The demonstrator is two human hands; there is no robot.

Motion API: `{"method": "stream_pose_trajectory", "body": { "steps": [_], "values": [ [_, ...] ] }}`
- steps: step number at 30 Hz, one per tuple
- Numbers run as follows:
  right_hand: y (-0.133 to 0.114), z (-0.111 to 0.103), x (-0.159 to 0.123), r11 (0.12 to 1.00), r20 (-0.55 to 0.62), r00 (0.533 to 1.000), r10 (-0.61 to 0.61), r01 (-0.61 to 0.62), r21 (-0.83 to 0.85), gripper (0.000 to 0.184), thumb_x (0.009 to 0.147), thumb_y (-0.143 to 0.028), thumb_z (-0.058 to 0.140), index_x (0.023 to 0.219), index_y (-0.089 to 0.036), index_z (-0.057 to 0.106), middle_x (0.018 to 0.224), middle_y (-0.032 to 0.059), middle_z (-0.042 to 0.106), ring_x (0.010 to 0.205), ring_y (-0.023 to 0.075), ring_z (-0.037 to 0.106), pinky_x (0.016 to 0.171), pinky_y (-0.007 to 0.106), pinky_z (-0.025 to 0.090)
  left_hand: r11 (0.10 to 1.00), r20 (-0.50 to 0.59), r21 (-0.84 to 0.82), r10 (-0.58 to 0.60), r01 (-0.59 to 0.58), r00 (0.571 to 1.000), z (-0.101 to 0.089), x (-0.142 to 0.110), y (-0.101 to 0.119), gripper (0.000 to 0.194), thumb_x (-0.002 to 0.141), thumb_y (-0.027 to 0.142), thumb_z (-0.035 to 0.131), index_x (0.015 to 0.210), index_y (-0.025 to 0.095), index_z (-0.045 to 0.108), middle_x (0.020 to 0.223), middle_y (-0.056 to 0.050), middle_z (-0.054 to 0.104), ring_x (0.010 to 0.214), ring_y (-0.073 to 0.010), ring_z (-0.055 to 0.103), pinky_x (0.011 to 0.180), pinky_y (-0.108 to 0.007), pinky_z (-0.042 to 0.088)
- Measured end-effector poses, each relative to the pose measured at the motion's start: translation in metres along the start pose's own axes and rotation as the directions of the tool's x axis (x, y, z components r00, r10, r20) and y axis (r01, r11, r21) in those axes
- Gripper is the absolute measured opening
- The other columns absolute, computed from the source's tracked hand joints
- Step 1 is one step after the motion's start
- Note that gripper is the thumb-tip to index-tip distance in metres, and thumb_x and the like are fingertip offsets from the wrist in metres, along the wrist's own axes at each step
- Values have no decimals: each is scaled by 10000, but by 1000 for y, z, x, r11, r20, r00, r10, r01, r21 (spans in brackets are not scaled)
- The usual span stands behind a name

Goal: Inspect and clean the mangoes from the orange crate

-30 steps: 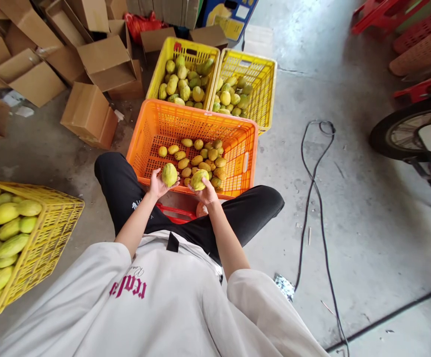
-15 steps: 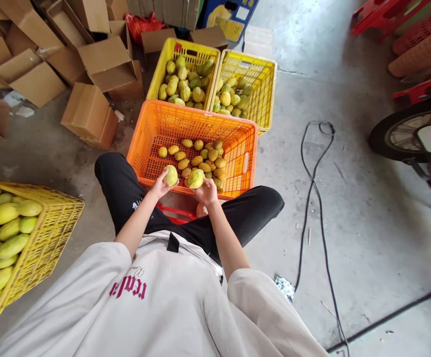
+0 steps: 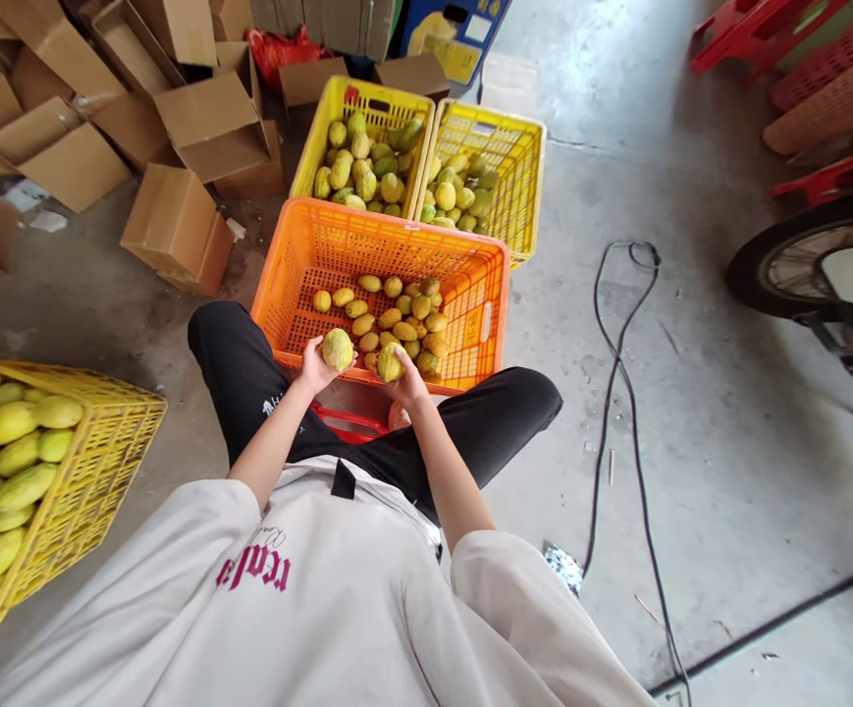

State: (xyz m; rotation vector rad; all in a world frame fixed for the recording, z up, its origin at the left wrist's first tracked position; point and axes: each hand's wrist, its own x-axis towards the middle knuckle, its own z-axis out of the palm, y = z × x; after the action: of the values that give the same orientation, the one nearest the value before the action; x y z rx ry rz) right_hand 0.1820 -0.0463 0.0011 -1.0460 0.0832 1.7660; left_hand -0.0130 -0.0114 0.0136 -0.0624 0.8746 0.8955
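My left hand [image 3: 314, 371] is half curled, palm up, cradling the left fruit [image 3: 337, 350], a mottled yellow-green one. My right hand [image 3: 412, 383] is closed around the right fruit [image 3: 391, 362], with the thumb on its upper side and the fingers reaching under it. The two fruits sit near each other but apart, over the near part of the orange crate [image 3: 503, 304].

Inside that crate, from 11 to 2 o'clock of my hands, lie smaller fruit [image 3: 404, 330], yellow to brownish. Past it, at 12 o'clock, is a yellow crate [image 3: 300, 142] of fruit, with a second crate [image 3: 525, 187] at 1 o'clock, also holding fruit. A third crate [image 3: 94, 471], well filled, is at 8 o'clock.

The magenta lettering on my shirt [image 3: 345, 609] is turned from view, and I can't read it surely, nor the thin script above it. White print shows on my trousers [image 3: 231, 378], too small to read. Between 12 and 1 o'clock, a blue box [image 3: 426, 15] has a yellow picture and a white label, its writing illegible. Cardboard boxes [image 3: 176, 221] lie at 10 o'clock, a black cable [image 3: 619, 358] at 3.
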Motion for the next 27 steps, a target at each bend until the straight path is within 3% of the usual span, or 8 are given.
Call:
{"method": "stream_pose_trajectory", "body": {
  "steps": [5,12,17,22,27],
  "values": [
    [-5,-5,0,997,37,998,-51,49,54,184,827,-356,562,945,-227,623,859,31,743,938,237,735,827,419,633,999,-12,-37,16,-16,1000,3,-2,0,405,958,326,342,1131,130,651,908,-124,746,923,-268,738,847,-434,593],
    [-5,-3,0,998,68,997,-28,24,59,191,830,-326,549,975,-230,629,903,45,750,1034,250,708,878,431,610,999,-62,42,10,-8,998,3,-1,-2,304,960,333,526,1181,153,630,875,-78,744,798,-209,735,795,-344,600],
    [-4,-1,-2,994,-2,997,-83,83,70,146,859,-355,645,963,-256,621,872,-17,746,867,169,714,886,373,618,994,-51,110,-5,10,999,1,1,-2,283,948,299,556,1161,128,634,834,-77,732,747,-192,726,784,-325,594],
    [-4,-4,-2,1000,0,1000,7,-7,14,132,843,-308,664,946,-233,626,829,17,742,823,203,725,814,416,653,995,-34,101,12,-8,999,-1,2,-3,332,903,299,621,1204,161,624,862,-58,737,801,-195,733,837,-334,583],
    [-2,-4,0,999,-15,999,30,-31,-32,140,868,-330,664,952,-220,638,814,18,732,728,164,712,659,287,648,994,23,113,-9,6,1000,-1,1,-3,278,909,278,568,1135,144,661,991,-92,750,904,-210,735,831,-314,574]
  ]
}}
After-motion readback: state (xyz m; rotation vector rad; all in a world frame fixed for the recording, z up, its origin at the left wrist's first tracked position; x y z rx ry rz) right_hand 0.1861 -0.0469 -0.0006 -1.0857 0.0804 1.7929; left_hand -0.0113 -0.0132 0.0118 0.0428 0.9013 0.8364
